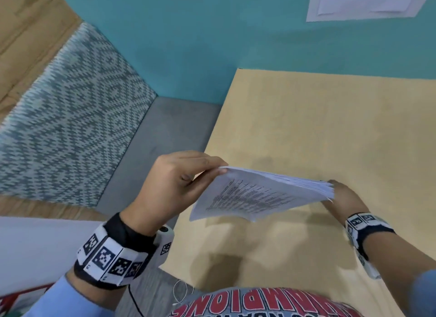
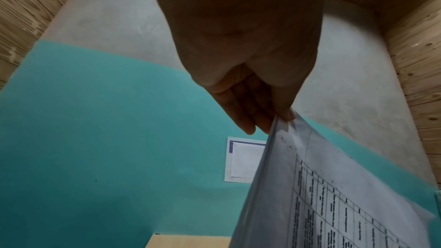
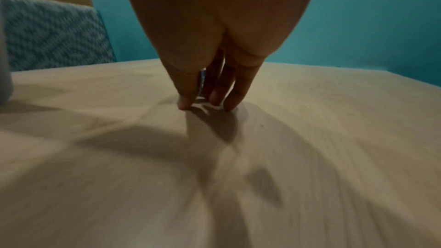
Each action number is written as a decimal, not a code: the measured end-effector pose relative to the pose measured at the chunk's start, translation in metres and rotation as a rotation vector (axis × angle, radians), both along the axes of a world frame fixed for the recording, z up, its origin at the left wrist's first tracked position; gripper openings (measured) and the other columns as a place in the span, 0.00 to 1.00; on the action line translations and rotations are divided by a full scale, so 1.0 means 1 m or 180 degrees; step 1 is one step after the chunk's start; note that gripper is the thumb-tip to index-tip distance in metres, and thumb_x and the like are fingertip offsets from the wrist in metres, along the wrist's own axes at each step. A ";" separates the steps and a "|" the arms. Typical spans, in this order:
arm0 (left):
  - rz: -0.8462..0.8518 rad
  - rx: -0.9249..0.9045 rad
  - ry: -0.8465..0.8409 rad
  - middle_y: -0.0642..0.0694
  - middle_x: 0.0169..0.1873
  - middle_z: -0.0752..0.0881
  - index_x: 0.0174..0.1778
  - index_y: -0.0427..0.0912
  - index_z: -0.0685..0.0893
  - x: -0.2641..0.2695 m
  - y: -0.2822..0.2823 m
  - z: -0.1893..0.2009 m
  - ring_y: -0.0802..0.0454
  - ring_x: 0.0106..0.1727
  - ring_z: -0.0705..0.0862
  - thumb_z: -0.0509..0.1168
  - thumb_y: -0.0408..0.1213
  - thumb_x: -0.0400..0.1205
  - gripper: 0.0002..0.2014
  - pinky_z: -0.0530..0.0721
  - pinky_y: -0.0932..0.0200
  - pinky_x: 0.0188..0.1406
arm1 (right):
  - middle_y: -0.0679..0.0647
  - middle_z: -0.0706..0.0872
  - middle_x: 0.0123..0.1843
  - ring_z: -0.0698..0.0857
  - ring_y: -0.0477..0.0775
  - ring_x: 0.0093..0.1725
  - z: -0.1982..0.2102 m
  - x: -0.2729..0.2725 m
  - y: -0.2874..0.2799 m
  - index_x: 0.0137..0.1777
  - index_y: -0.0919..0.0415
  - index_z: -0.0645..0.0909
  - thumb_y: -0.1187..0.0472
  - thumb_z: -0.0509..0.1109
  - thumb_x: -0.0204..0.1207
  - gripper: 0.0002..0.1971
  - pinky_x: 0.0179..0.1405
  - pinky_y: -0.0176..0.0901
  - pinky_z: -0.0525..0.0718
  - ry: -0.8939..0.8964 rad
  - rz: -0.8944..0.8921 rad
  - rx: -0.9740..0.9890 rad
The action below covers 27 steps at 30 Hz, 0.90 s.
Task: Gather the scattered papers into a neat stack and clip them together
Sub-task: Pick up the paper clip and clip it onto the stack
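A stack of white printed papers hangs tilted above the light wooden table. My left hand pinches its upper left corner between thumb and fingers, as the left wrist view shows with the left hand at the edge of the stack. My right hand is mostly hidden behind the stack's right edge. In the right wrist view the right hand points down with thumb and fingertips together on the table, closing on a small bluish thing that is too blurred to name.
A teal wall rises behind the table with a white sheet fixed to it, also seen as a white sheet. A patterned grey-white textile lies to the left, beyond the table's left edge.
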<state>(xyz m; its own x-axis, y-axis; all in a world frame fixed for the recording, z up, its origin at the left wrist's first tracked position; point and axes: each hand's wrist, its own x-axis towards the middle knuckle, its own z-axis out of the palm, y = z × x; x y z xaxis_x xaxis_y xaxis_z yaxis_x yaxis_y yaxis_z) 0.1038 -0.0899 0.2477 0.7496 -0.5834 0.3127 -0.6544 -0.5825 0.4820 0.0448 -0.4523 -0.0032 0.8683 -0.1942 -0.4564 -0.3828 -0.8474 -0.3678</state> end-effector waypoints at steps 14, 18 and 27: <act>-0.0104 0.0133 -0.0047 0.54 0.41 0.96 0.50 0.44 0.97 -0.023 -0.023 0.004 0.57 0.42 0.93 0.75 0.40 0.86 0.06 0.89 0.55 0.45 | 0.50 0.89 0.29 0.87 0.54 0.35 0.027 -0.099 -0.010 0.32 0.58 0.87 0.48 0.86 0.68 0.16 0.39 0.41 0.81 -0.0812 -0.2111 0.1314; -0.0188 0.0115 -0.0021 0.54 0.39 0.95 0.50 0.46 0.97 -0.038 -0.035 0.005 0.54 0.41 0.92 0.74 0.39 0.86 0.06 0.87 0.53 0.43 | 0.53 0.83 0.26 0.80 0.55 0.30 0.050 -0.141 -0.027 0.28 0.60 0.84 0.45 0.85 0.69 0.21 0.33 0.42 0.77 -0.0960 -0.2343 0.1210; -0.0358 0.0033 -0.0147 0.55 0.38 0.95 0.50 0.48 0.96 -0.067 -0.057 0.009 0.51 0.40 0.93 0.72 0.41 0.86 0.07 0.91 0.48 0.39 | 0.68 0.91 0.52 0.93 0.70 0.53 0.094 -0.216 -0.046 0.57 0.68 0.85 0.69 0.85 0.71 0.17 0.52 0.57 0.93 -0.1188 -0.3054 0.2312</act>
